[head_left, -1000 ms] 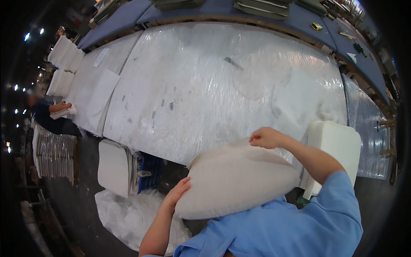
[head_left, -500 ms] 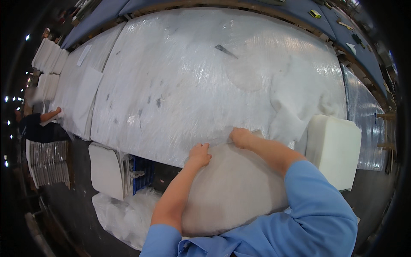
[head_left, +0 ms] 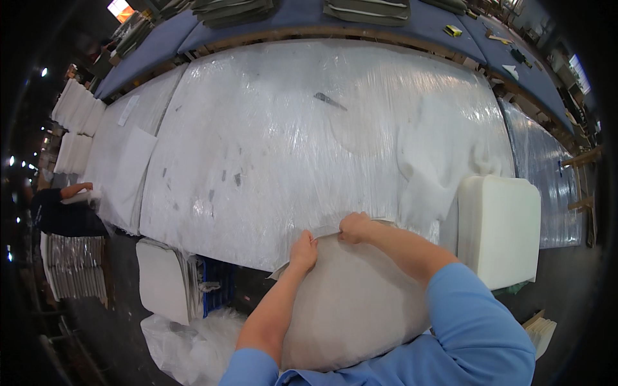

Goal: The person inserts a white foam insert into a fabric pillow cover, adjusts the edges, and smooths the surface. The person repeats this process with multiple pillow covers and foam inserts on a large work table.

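Observation:
A beige fabric-covered cushion [head_left: 357, 296] lies against my front, its far edge on the near side of a large table wrapped in clear plastic [head_left: 270, 148]. At that far edge my left hand [head_left: 304, 251] is closed on the cushion's fabric border. A little to the right, my right hand [head_left: 355, 228] pinches the same edge, fingers pressed together. The fabric edge is drawn between the two hands, and a loose corner sticks out left of my left wrist. The cushion's underside is hidden.
White foam pads [head_left: 499, 231] stand stacked at right. More pads [head_left: 161, 276] and crumpled clear plastic [head_left: 187, 344] are at left, by a blue crate [head_left: 215, 283]. Another person [head_left: 67, 209] works far left. Blue-topped tables [head_left: 296, 16] line the back. White batting [head_left: 428, 161] lies on the plastic.
My hands have come closer together along the cushion's edge, the left one shifting rightward. The view has tilted up, showing more of the back tables. The other person's hand stays near the table.

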Tool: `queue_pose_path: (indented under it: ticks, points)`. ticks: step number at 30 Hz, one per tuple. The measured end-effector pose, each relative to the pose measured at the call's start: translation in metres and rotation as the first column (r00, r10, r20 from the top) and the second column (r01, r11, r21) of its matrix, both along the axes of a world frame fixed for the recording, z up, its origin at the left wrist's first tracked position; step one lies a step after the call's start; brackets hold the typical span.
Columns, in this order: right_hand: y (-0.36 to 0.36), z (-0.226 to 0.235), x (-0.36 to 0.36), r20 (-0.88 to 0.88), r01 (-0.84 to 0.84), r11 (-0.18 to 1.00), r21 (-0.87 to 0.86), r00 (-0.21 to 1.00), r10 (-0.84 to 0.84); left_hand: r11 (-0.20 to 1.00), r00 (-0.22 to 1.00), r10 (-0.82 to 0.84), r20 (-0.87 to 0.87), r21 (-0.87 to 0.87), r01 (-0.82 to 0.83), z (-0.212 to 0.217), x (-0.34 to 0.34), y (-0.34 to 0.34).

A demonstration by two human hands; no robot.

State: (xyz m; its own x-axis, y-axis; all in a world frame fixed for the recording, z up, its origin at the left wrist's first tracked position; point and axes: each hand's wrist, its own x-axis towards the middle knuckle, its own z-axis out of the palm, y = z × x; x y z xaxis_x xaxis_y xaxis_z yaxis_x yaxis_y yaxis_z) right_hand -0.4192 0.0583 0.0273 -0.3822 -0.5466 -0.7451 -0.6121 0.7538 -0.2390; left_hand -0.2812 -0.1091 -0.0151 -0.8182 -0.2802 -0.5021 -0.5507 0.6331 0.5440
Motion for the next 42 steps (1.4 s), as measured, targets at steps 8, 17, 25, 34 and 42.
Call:
queue_pose_path:
  ticks: [8, 17, 25, 34, 42]
  points:
    - [-0.019, -0.034, 0.011, 0.010, 0.420, 0.907, 0.027, 0.908, -0.420, 0.992, 0.947, -0.115, 0.299, 0.086, 0.094, 0.005, -0.019, 0.007]
    - [-0.021, -0.045, 0.041, -0.138, 0.566, 0.753, -0.336, 0.761, -0.634, 0.986, 0.993, 0.053, 0.105, -0.165, -0.035, -0.003, -0.024, 0.031]
    - [-0.032, -0.077, 0.033, -0.142, 0.549, 0.699, -0.458, 0.731, -0.667, 0.982, 0.990, 0.116, 0.077, -0.161, -0.103, -0.022, -0.034, 0.023]
    - [-0.027, -0.068, 0.038, -0.179, 0.510, 0.690, -0.514, 0.723, -0.668, 0.972, 0.993, 0.117, -0.019, -0.203, -0.118, -0.021, -0.026, 0.028]
    - [0.000, -0.043, 0.023, -0.104, 0.323, 0.869, -0.375, 0.917, -0.385, 0.975, 0.988, 0.076, -0.135, -0.197, -0.102, -0.010, -0.007, 0.024]
